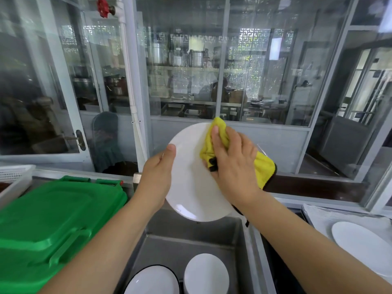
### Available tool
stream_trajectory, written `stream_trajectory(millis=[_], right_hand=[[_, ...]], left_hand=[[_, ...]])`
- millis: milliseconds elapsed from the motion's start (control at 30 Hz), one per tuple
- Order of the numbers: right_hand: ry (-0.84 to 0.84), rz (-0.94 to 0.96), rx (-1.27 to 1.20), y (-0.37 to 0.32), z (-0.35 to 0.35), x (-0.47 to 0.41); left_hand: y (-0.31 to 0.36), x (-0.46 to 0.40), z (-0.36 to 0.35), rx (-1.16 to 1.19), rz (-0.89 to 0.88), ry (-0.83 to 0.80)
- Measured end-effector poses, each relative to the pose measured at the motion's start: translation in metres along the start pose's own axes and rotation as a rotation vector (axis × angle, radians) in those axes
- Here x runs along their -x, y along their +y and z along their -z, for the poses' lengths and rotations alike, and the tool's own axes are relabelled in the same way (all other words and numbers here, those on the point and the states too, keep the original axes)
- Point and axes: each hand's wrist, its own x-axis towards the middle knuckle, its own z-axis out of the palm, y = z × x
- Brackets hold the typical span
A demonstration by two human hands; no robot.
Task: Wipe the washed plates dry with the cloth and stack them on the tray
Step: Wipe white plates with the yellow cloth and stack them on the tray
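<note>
Much of the yellow microfibre cloth with dark edging (264,166) was hidden beneath the right hand (231,160); only its upper fold and a bunched part by the wrist showed. The lower frame edge cut off a black-rimmed white plate (151,281) and a stack of plain white plates (205,272) lying in the grey steel sink basin (191,225). The right edge cut off another white plate (360,245) resting on the pale lined tray (318,215). Shelves of metal pots behind the glass partition (265,71) were blurred by reflections. No readable writing or labels anywhere.

The round white plate (191,181) was held tilted above the sink, between both hands. The left hand (156,177) gripped its left rim, thumb on the face; fingers behind, unseen. The right hand pressed the cloth against the plate's upper right face, fingers extended over the fabric, thumb curled under it and pinching the dark edging.

A green plastic bin lid (53,225) sat left of the sink, a white slotted basket (14,174) beyond it
</note>
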Motion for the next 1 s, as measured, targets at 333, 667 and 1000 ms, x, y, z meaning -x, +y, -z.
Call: stream_trajectory(millis=[333,667,1000], right_hand=[[0.018,0.417,-0.157,-0.047,-0.002,0.050],[0.066,0.410,-0.101,0.007,-0.009,0.075],[0.112,0.549,-0.102,-0.007,-0.008,0.060]], left_hand=[[0.016,-0.006,-0.007,0.280,0.027,0.041],[0.017,-0.010,0.004,0.262,-0.035,0.077],[0.003,-0.007,-0.009,0.305,0.009,0.177]])
